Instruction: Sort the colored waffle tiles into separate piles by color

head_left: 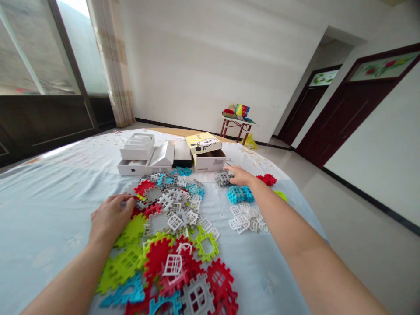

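A heap of interlocking plastic tiles [170,227] in red, green, blue, grey and white lies on a pale blue cloth [49,197]. My left hand [110,216] rests palm down on the heap's left edge, fingers curled over red and green tiles. My right hand [241,175] reaches far forward, fingers stretched onto a small grey stack of tiles [223,178]. Sorted piles sit near it: a blue stack [240,194], a red stack [267,179], a white pile [246,217] and a green piece [280,195].
Open cardboard boxes stand at the far side of the cloth: white ones [141,155] and one with a yellow lid [206,151]. Beyond are a small red-legged table [236,124] with colourful items, dark doors [341,118] at right and a window with curtain [111,61] at left.
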Demonstrator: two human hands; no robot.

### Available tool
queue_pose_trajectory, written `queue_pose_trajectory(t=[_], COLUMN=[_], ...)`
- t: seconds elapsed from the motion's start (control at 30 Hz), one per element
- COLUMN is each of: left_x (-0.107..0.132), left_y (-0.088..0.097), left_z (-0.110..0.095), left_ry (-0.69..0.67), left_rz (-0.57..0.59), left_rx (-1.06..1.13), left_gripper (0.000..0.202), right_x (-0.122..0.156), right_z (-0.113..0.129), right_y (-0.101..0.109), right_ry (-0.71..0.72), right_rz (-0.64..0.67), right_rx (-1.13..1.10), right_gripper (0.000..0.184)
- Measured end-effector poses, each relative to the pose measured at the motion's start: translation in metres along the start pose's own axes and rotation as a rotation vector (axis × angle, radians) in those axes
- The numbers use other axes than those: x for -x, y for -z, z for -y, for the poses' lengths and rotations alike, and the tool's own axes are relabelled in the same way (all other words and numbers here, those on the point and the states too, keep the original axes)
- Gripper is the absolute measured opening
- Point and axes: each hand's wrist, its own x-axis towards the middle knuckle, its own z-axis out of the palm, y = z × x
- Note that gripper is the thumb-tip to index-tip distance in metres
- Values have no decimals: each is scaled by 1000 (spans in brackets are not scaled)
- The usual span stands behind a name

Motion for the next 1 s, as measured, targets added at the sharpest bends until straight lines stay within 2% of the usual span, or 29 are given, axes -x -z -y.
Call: queue_pose_trajectory(t=[0.13, 0.23, 0.4, 0.53, 0.67, 0.77, 0.83, 1.0], left_x=[0, -1, 1, 2, 2, 2, 1, 0], left_y=[0, -1, 1, 4, 5, 5, 4, 4], left_z=[1, 1, 0, -1, -2, -2, -2, -1], left_ry=[2, -1, 4, -3, -11, -8, -16, -14], left_rz=[7, 9, 14, 23, 25, 14, 10, 34], left_rx=[-1, 5, 8, 9, 16, 17, 15, 6], left_gripper=[43, 43, 44, 44, 43, 44, 45, 45], right_x=[5, 5, 3, 9, 22, 30, 33, 37], right_z=[44, 79, 111, 118, 117, 114, 111, 107], right_y=[-10, -30, -59, -61, -51, -50, -53, -63], right_ry=[193, 317, 293, 236, 204, 127, 65, -82], right_rz=[-125, -80, -16, -106, -203, -138, -82, -128], right_rx=[-68, -117, -19, -3, -236, -474, -541, -440], right_gripper=[51, 42, 33, 19, 20, 23, 23, 29])
